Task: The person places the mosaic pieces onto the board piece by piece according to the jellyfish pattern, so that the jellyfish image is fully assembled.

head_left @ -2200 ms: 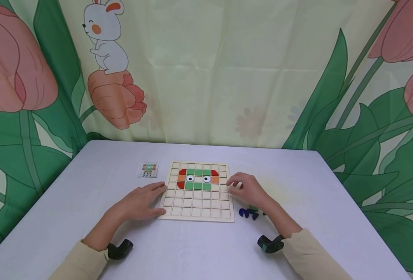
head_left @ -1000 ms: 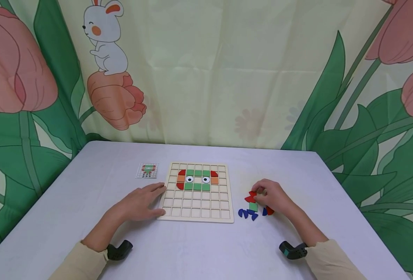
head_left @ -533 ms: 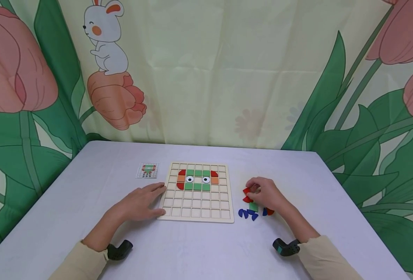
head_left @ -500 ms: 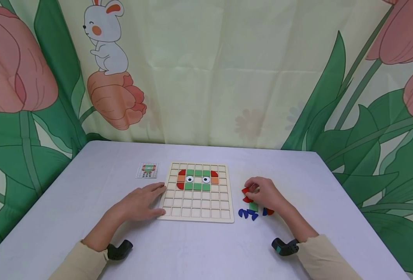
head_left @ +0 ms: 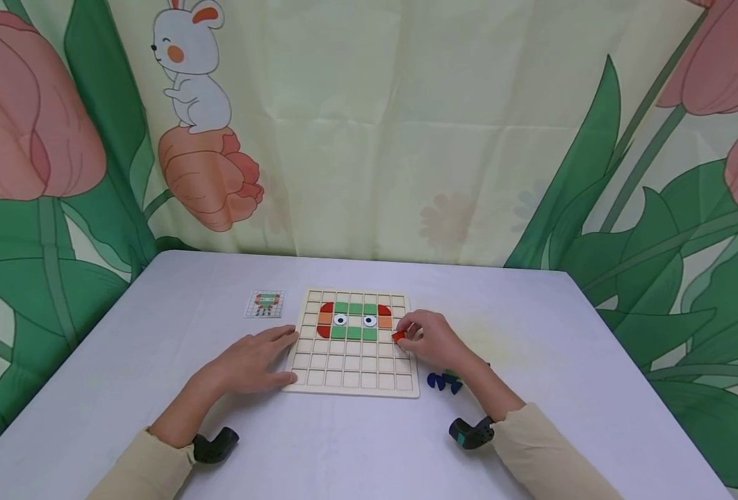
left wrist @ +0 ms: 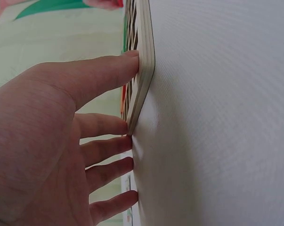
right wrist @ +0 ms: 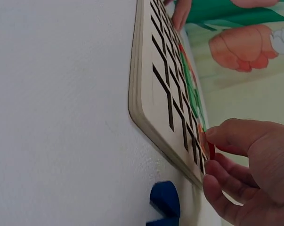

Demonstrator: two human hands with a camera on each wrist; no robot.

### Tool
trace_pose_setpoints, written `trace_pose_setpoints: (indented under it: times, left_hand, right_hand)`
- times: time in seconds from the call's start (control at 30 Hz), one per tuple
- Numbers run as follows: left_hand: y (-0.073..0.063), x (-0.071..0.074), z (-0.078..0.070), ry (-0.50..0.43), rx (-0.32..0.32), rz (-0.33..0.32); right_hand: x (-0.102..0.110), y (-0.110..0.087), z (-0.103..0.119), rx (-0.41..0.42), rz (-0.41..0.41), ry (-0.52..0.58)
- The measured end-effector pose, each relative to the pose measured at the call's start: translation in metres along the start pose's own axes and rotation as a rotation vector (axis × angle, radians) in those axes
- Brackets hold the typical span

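A wooden grid board (head_left: 350, 382) lies mid-table, with green square tiles (head_left: 355, 308), two eye tiles (head_left: 340, 319), orange tiles (head_left: 384, 321) and red rounded pieces (head_left: 323, 331) in its upper cells. My left hand (head_left: 253, 361) rests at the board's left edge, its fingers stretched out; the left wrist view has the thumb (left wrist: 111, 73) touching the rim. Over the right side of the board, my right hand (head_left: 434, 340) pinches a small red piece (head_left: 398, 336) between thumb and fingers, just below the orange tile at right. In the right wrist view this red piece (right wrist: 212, 150) shows edge-on.
Several dark blue pieces (head_left: 431, 380) and a partly covered green tile (head_left: 452, 373) lie right of the board, some hidden by the right forearm. A small picture card (head_left: 265, 303) with a gridded figure lies at the upper left. A printed curtain (head_left: 356, 139) hangs behind the table.
My right hand picked among the red pieces right of the board, then moved left over the board's right side with one red piece. The left hand has stayed put.
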State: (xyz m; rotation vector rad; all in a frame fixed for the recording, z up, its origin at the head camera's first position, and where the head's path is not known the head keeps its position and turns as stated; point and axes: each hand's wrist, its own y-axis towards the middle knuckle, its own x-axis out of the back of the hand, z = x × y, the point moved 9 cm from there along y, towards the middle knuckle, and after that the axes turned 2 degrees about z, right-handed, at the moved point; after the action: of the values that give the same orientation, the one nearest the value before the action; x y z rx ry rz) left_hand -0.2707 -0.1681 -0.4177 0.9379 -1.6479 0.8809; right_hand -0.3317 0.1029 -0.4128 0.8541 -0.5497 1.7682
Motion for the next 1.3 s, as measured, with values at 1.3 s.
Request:
trace_pose_setpoints:
  times: [1.3]
  left_hand:
    - [0.002,-0.002,0.002,0.002,0.019,0.005]
  right_hand:
    - [-0.015,0.024,0.009,-0.060,0.039,-0.013]
